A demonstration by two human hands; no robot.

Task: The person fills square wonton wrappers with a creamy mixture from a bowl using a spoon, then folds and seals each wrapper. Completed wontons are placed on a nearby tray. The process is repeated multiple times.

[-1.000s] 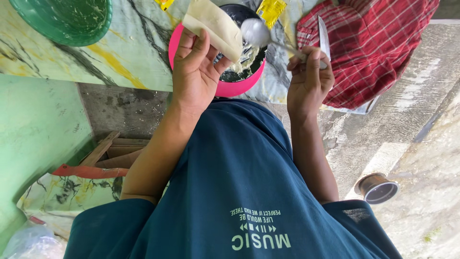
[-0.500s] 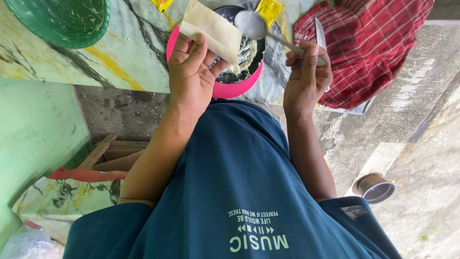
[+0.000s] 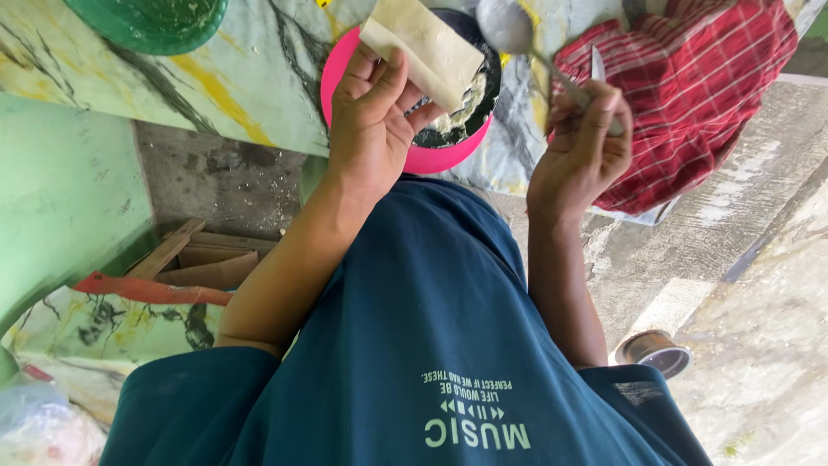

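— While you log it: left hand?
— Clamped on pale folded wrapper, held over pink bowl w/ dark inner pan, on marbled worktop.
— Right hand?
— Closed round spoon handle, bowl end raised beside wrapper. Red checked cloth just behind; green bowl well apart.
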